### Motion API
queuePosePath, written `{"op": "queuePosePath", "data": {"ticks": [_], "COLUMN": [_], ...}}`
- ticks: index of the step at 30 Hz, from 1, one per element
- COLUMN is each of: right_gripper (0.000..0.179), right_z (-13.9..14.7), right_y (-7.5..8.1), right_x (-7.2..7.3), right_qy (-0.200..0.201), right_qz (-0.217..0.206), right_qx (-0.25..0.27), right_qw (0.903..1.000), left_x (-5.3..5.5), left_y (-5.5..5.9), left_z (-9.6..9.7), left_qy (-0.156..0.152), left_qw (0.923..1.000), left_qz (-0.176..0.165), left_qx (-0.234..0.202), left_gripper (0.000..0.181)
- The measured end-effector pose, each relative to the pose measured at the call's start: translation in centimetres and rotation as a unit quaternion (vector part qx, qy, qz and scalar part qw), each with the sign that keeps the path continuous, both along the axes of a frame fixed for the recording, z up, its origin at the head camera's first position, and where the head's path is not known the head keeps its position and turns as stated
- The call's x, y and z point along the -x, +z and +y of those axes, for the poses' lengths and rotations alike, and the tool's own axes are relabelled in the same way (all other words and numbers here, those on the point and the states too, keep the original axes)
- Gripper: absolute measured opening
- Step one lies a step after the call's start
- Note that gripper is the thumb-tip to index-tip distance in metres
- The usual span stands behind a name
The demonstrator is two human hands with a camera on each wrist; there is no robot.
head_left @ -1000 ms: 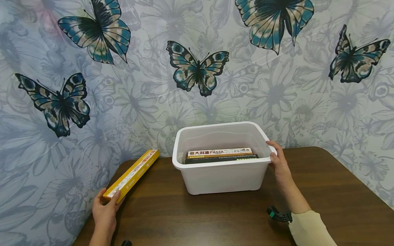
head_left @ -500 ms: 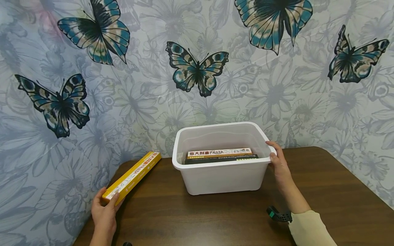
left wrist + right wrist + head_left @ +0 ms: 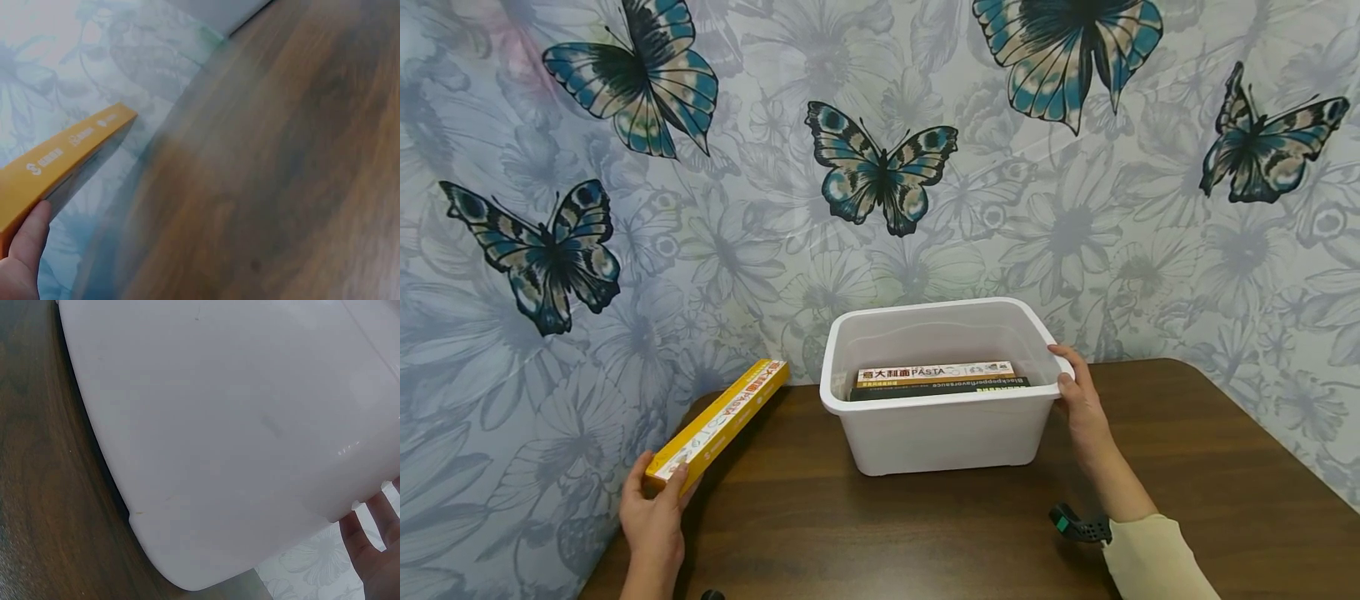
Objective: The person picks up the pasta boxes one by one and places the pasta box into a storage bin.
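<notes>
My left hand point(image 3: 653, 521) grips the near end of a long yellow pasta box point(image 3: 722, 425), thumb on one side and fingers on the other. The box slants up and away at the table's left side, white lettered strip on top. In the left wrist view, its orange side point(image 3: 62, 153) shows with the thumb against it. My right hand point(image 3: 1084, 400) holds the right rim of a white plastic tub point(image 3: 940, 433). Inside the tub lie a pasta box point(image 3: 936, 372) and a black box point(image 3: 940, 388) with upside-down lettering. The right wrist view shows the tub wall point(image 3: 212, 425) filling most of the frame.
The brown wooden table point(image 3: 880, 533) has a rounded far right corner. Directly behind it stands a wall covering point(image 3: 745, 275) with butterflies. A black wrist strap point(image 3: 1078, 525) sits at my right cuff, and a small dark object point(image 3: 712, 595) shows at the bottom edge.
The yellow pasta box's far end dipped slightly, then rose again. My left hand has shifted a little left and up with it. The right hand and tub stay put.
</notes>
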State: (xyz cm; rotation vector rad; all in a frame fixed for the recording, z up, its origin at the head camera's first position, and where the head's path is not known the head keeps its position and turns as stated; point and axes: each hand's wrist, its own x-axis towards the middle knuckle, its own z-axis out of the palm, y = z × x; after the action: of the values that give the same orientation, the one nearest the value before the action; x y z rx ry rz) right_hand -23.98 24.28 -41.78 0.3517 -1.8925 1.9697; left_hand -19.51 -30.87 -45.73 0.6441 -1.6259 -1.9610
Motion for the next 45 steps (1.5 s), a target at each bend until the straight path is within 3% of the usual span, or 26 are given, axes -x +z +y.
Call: {"op": "queuePosePath", "data": {"ticks": [10,20,27,31,45], "right_gripper": [0.049,0.049,0.049,0.049,0.048], "right_z": [0.0,0.1,0.1,0.0,0.1], "right_y": [0.1,-0.1,0.0,0.1,0.0], "right_x": [0.1,0.1,0.1,0.1,0.0], "right_qy": [-0.002,0.000,-0.001,-0.002,0.001], "right_qz": [-0.001,0.005,0.004,0.000,0.002], "right_qx": [-0.013,-0.011,-0.011,-0.014,-0.007], "right_qw": [0.9999,0.9999,0.9999,0.9999,1.0000], "left_x": [-0.4,-0.5,-0.4,-0.5,-0.7], "left_y": [2.4,4.7,6.2,7.0,8.7], "left_z": [1.7,3.7,5.0,5.8,8.3], "left_qy": [-0.011,-0.031,-0.037,-0.051,-0.112], "left_qw": [0.9919,0.9710,0.9665,0.9662,0.9529], "left_qz": [0.122,0.225,0.246,0.246,0.274], "left_qx": [-0.032,-0.073,-0.062,-0.059,-0.065], "left_gripper": [0.069,0.063,0.061,0.061,0.058]}}
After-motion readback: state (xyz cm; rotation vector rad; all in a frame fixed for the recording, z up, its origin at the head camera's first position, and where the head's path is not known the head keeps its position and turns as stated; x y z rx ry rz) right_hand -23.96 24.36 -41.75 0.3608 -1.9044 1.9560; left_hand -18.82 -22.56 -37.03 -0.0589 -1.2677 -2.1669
